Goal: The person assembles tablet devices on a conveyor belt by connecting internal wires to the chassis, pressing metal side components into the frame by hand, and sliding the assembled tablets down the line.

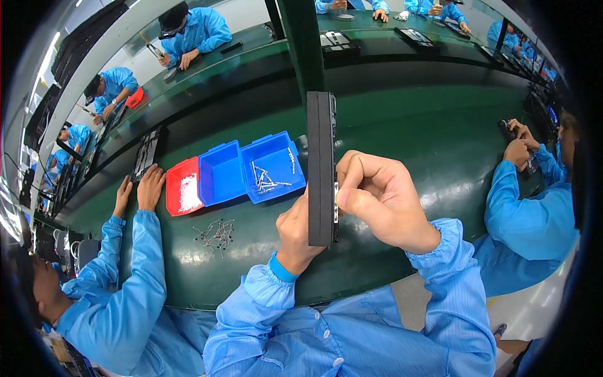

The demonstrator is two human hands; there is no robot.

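Worktop: long and dark green [440, 132], curving across a bright workshop, a green post [303, 50] rising at its far edge.
Co-workers: one person [135, 270] in blue at the left, another [534, 207] at the right, both with hands on dark items; more sit at a bench beyond.
Black block: a tall, thin slab [320, 169] held upright above the worktop, in front of the wearer, its narrow side showing; a light strip runs along its right edge.
Right hand: fingers curled, thumb tip at that strip [383, 201]; whether anything is pinched there, I cannot tell.
Left hand: partly closed around the block's lower left side [295, 229], steadying it; the fingers behind are hidden.
Bins: a red bin [182, 169] of white pieces, then a middle blue bin [220, 166] and a right blue bin [267, 151], touching in a row.
Wire pile: thin, dark-ended pieces [217, 235] loose below the bins.
Silver pieces: slender, scattered [264, 181] inside the right blue bin.
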